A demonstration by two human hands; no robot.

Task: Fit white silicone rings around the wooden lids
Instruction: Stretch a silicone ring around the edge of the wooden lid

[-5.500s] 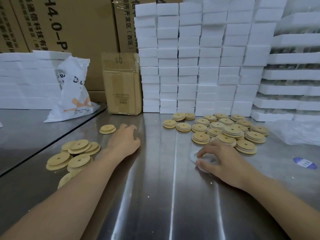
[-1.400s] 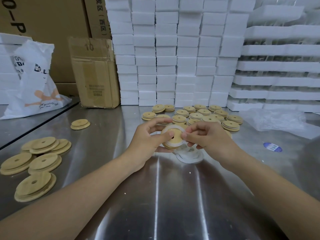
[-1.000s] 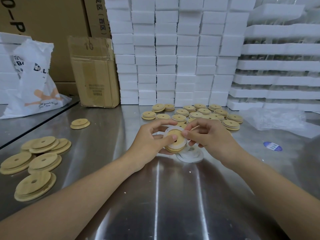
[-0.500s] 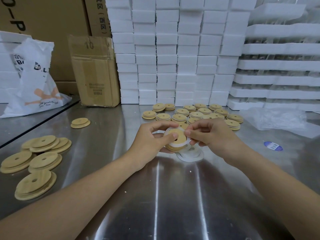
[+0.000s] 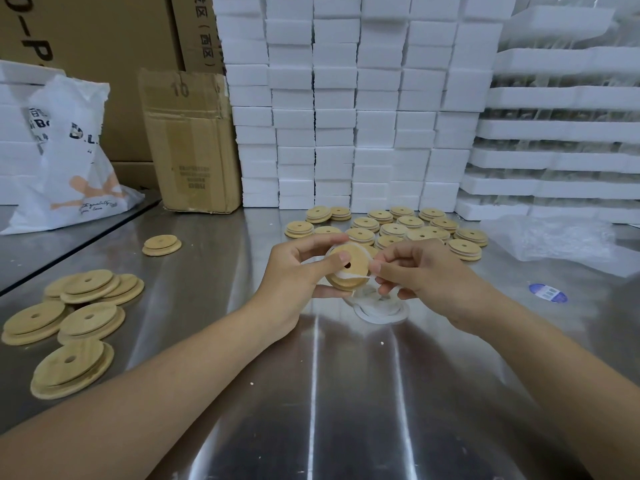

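A steel table (image 5: 311, 403) fills the near scene, backed at the far side by about six columns of stacked white foam blocks (image 5: 334, 109), with wider foam trays (image 5: 561, 129) stacked at far right. At far left stand one printed white bag (image 5: 69, 161) and one worn cardboard box (image 5: 190, 143) marked "10"; one crumpled clear plastic bag (image 5: 561, 240) lies at right. Roughly six wooden lids (image 5: 72, 365) overlap at near left, a seventh (image 5: 161, 244) sitting alone beyond them, and at least sixteen more lids (image 5: 393, 229) spread before the foam. At center, above the table, the left hand (image 5: 298, 268) grips one held lid (image 5: 358, 263), thumb pressed on its face beside the hole, fingers curled behind. The right hand (image 5: 419, 271) pinches one white silicone ring (image 5: 347, 274) at the lid's right edge, the ring only partly seated around it. A small heap of loose rings (image 5: 381, 310), too tangled to count, lies beneath the right hand. One blue sticker (image 5: 548, 292) marks the table at right.
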